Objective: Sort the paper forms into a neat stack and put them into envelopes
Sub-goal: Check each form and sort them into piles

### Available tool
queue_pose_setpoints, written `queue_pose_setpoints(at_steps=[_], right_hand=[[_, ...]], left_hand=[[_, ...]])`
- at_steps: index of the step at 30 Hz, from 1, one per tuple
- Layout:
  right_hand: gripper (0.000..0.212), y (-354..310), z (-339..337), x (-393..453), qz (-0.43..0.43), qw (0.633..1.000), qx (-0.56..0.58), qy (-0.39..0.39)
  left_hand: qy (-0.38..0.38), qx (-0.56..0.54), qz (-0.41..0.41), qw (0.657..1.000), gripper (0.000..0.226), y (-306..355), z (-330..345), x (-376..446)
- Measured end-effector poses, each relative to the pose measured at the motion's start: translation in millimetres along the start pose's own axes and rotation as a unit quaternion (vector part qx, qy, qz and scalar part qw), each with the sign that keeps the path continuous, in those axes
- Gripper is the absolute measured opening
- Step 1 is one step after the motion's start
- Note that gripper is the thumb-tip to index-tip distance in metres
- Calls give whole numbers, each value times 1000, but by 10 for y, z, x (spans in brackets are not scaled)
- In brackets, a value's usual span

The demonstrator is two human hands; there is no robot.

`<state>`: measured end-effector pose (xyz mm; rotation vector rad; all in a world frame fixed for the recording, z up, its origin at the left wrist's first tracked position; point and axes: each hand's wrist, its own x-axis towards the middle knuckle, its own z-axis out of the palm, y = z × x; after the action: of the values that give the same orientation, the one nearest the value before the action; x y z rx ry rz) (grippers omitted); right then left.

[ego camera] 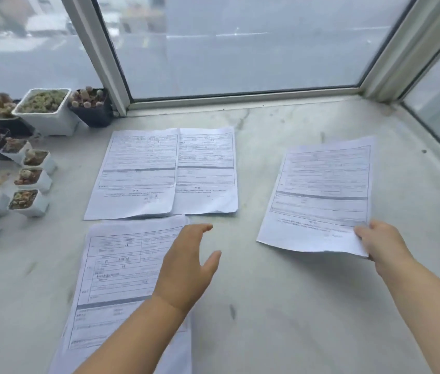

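Right hand (383, 242) pinches the lower right corner of a printed form (321, 195), thumb on top; sheet is flat, tilted clockwise, right of centre frame, near edge slightly wavy and lifted off the sill. Left hand (186, 268) released, fingers straight and spread, hovering over the right edge of the near form (116, 279) at lower left. Two more forms lie centre frame side by side: left form (135, 174) overlaps the right form (208, 171), bottom edges curl a bit. All thin white rectangular paper with grey table grids. Surface is a pale marble sill (267, 306), faint veins, matte. Small square white and black plastic succulent pots (43, 109) cluster at the left edge. Aluminium window frame (240, 95) across the top
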<state>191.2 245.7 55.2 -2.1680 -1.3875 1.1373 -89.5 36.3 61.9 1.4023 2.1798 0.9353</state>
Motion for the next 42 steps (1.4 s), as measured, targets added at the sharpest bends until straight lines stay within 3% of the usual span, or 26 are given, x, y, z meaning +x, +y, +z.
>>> queue_pose_setpoints(at_steps=[3, 7, 9, 13, 18, 21, 24, 26, 29, 33, 36, 39, 42], right_hand=[[17, -162, 29, 259, -44, 997, -60, -32], [19, -294, 187, 565, -98, 988, -80, -87], [20, -345, 255, 715, -120, 982, -105, -104], [21, -481, 287, 937, -137, 974, -129, -126], [22, -631, 465, 1058, -148, 963, -154, -165], [21, -778, 681, 1047, -169, 952, -165, -196], [19, -927, 848, 1002, -183, 945, -175, -207], [23, -962, 908, 995, -181, 947, -178, -197], [22, -910, 925, 997, -169, 951, -181, -185], [17, -794, 893, 910, -146, 954, -201, -168], [23, -674, 779, 751, -132, 955, -247, -102], [44, -484, 645, 439, -175, 946, -273, -15], [30, -252, 709, -151, -227, 944, -236, -33]], left_hand=[[-21, 61, -25, 998, 64, 91, 374, 530], [-91, 183, -143, 968, 86, 32, 788, 1122], [-99, 259, -172, 945, 75, 14, 915, 1289], [-87, 344, -140, 924, 47, -11, 957, 1405], [31, 155, -203, 966, 54, -133, 824, 1349], [71, 90, -168, 979, 57, -142, 860, 1272], [56, 102, -161, 980, 57, -133, 892, 1265], [28, 158, -154, 975, 69, -87, 885, 1279], [-55, 243, -130, 960, 77, -53, 875, 1266], [-131, 213, -121, 961, 74, -42, 805, 1259], [-111, 186, -72, 974, 96, -52, 699, 1088], [-58, 130, -26, 989, 81, -116, 522, 719], [-14, 95, -14, 995, 56, -277, 252, 240]])
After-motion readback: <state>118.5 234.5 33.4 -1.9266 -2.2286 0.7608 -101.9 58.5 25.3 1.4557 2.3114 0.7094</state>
